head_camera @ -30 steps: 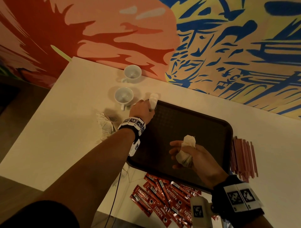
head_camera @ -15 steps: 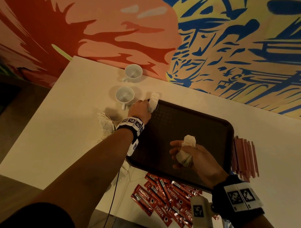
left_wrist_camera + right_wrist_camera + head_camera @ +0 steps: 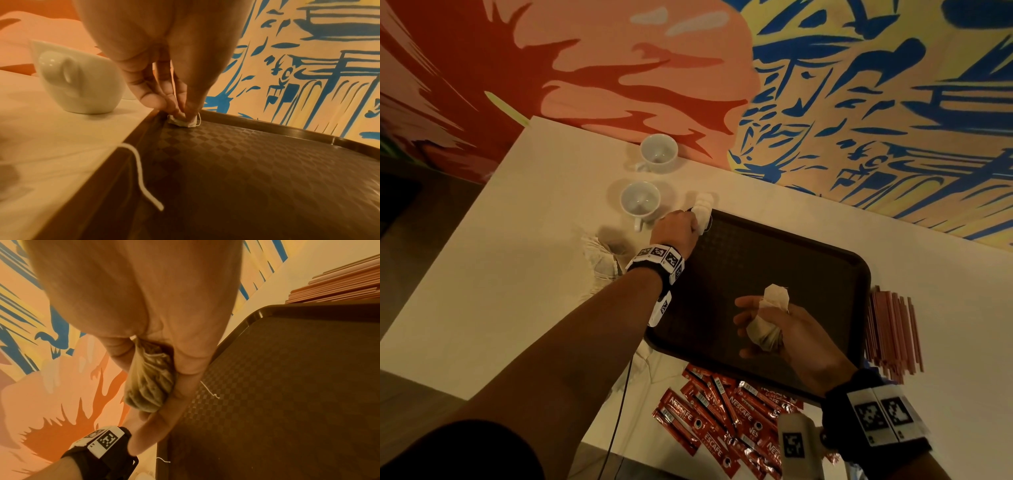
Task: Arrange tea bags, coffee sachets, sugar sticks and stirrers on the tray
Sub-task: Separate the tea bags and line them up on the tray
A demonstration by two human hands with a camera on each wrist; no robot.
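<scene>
A dark brown tray (image 3: 808, 274) lies on the white table. My left hand (image 3: 676, 233) pinches a tea bag (image 3: 703, 212) and sets it down in the tray's far left corner; in the left wrist view the fingertips (image 3: 191, 113) press the tea bag (image 3: 180, 122) onto the tray floor (image 3: 246, 162). My right hand (image 3: 777, 329) hovers over the tray's near middle and grips a bunch of tea bags (image 3: 770, 318), seen in the right wrist view as tea bags (image 3: 150, 386) between thumb and fingers. Red coffee sachets (image 3: 722, 418) lie in front of the tray. Reddish stirrers (image 3: 893, 329) lie to its right.
Two white cups (image 3: 640, 202) (image 3: 658, 152) stand beyond the tray's far left corner, the nearer cup (image 3: 78, 81) close to my left hand. More tea bags (image 3: 601, 260) are heaped left of the tray. A painted wall (image 3: 825, 85) backs the table.
My left hand has shifted slightly toward the tray's far left corner with its tea bag. The right hand has stayed in place with its bunch.
</scene>
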